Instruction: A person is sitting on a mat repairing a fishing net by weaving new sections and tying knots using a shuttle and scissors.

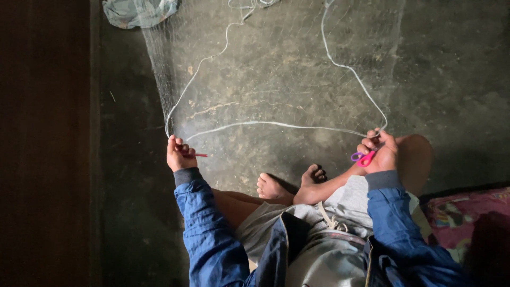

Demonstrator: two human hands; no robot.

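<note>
I sit cross-legged on a concrete floor with a fine fishing net (276, 69) spread out ahead of me. A white cord (265, 124) edges the net and runs taut between my hands. My left hand (179, 154) is closed on the cord's left end together with a thin red stick-like tool (200, 154). My right hand (380, 150) grips the cord's right end and also holds small scissors with pink and purple handles (363, 158). Both arms wear blue jacket sleeves.
A bundle of pale cloth or bag (139, 10) lies at the top left by the net. A pink patterned mat (462, 212) is at my right. A dark wall or door (45, 143) fills the left side. My bare feet (289, 183) rest in front.
</note>
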